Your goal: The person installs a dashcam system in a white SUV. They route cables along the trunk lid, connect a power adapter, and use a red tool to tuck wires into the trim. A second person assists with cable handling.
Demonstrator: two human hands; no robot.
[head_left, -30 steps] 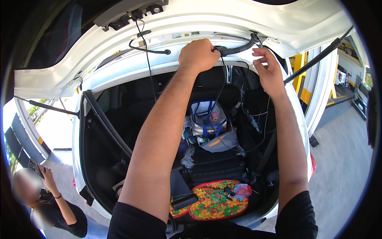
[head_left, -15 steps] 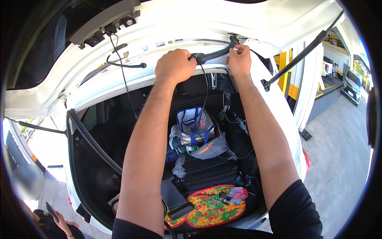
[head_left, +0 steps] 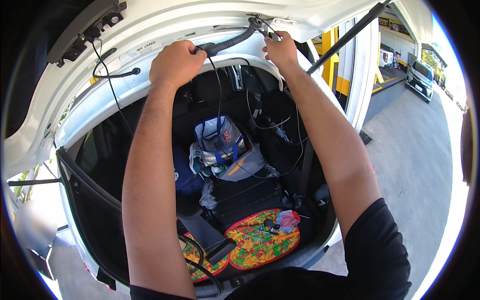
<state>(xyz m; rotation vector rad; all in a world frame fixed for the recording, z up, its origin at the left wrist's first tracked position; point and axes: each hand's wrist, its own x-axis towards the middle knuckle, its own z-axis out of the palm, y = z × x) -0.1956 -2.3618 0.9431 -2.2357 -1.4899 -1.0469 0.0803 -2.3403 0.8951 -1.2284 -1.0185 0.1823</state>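
Beneath the raised white tailgate point(head_left: 230, 9), a ribbed black rubber wiring sleeve point(head_left: 235, 41) runs along the top of the car's rear opening. My left hand point(head_left: 176, 64) is closed round its left end, where a black cable point(head_left: 218, 85) hangs down into the trunk. At the sleeve's other end, my right hand point(head_left: 282, 51) pinches something small and dark beside a thin black strand; its kind cannot be made out. Both arms are raised over the trunk.
In the trunk lie a blue-edged insulated bag point(head_left: 220, 135), loose cables, a black suitcase point(head_left: 247, 192) and a colourful patterned mat point(head_left: 262, 245) with small items. A black gas strut point(head_left: 345, 37) slants at the right. A car point(head_left: 420, 80) stands outside.
The view has shifted, so the trunk appears farther left. My right hand has drawn slightly away from the sleeve's end; my left keeps its hold. A person with a phone has left the view.
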